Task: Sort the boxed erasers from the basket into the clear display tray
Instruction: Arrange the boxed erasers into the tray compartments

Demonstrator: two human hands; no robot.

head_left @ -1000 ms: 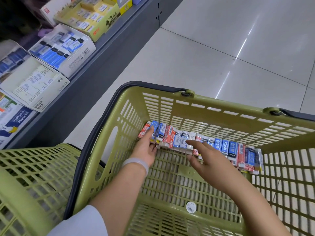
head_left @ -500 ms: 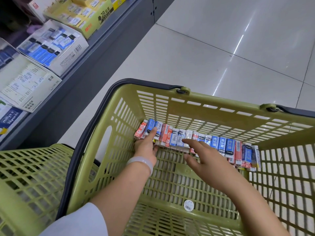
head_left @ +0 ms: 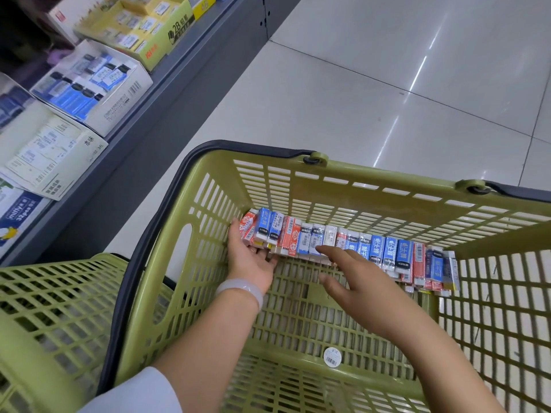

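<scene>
Two hands in basket (head_left: 387, 186): left hand (head_left: 250, 257) gripping boxed erasers (head_left: 357, 248), right hand (head_left: 354, 278) fingers loose.

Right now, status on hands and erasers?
Left hand cupping the left end of the eraser row. Right hand open, index fingertip at mid-row. All still in basket; tray not in view.

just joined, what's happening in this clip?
A person is reaching into a green basket where boxed erasers stand in a row along the far wall. The left hand cups the row's left end, fingers under a few boxes. The right hand hovers open near the middle. No clear display tray is in view; nothing has left the basket yet.
</scene>
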